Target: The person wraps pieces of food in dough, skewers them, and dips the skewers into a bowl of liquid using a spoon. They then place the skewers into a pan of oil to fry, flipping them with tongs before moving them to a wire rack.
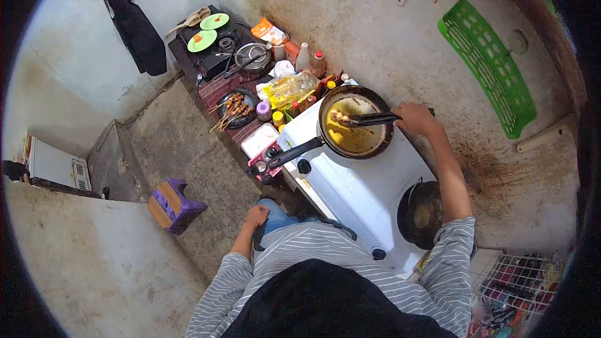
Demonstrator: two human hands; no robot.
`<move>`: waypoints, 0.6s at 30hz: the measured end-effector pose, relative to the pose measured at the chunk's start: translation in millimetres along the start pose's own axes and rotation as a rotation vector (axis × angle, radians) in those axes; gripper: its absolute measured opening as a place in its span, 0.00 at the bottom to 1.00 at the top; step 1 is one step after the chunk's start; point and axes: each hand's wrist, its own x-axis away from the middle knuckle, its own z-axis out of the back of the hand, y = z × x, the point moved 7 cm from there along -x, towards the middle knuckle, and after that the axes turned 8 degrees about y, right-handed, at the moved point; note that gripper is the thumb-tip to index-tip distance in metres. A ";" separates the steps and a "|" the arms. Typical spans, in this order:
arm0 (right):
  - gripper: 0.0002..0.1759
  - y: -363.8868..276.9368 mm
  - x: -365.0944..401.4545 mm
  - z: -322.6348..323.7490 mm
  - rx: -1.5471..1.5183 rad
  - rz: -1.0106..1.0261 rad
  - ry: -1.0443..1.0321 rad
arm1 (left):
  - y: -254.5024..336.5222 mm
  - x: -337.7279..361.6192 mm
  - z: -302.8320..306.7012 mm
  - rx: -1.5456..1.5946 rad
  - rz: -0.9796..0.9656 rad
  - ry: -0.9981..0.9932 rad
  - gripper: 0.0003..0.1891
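Observation:
My right hand [416,119] is closed around the handle end of dark tongs [374,119], which reach into a frying pan [323,109] from its right side. At the tongs' tips is a pale lumpy piece of food [339,117], and a yellow bit [336,136] lies just below it in shallow yellow oil [362,140]. The pan sits on a white stove [354,188], its black handle pointing lower left. Down by my thigh, my left hand [256,215] rests with curled fingers against the blue jeans, holding nothing visible.
A dark wok [421,216] occupies the stove's near burner. Beyond the pan stand sauce bottles [318,62], a yellow packet [291,90] and a black plate of skewers [234,109]. Two green plates [202,40] lie farther back. On the floor is a purple stool [177,205].

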 end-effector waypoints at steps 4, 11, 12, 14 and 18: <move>0.13 15.8 2.3 -7.2 -0.029 -0.022 0.026 | -3.3 -3.8 -2.1 0.025 -0.042 0.037 0.16; 0.13 31.3 13.4 -4.8 -0.142 -0.102 -0.014 | 15.8 6.7 10.1 0.008 -0.079 0.073 0.15; 0.14 31.7 14.8 -5.3 -0.179 -0.066 -0.005 | 14.0 5.4 8.5 0.001 -0.056 0.054 0.15; 0.15 34.2 15.6 -9.5 -0.218 -0.030 0.004 | 10.5 5.3 6.9 -0.008 -0.032 0.035 0.14; 0.15 43.1 14.7 -22.3 -0.221 -0.091 -0.052 | 10.1 4.6 6.1 -0.020 -0.037 0.040 0.14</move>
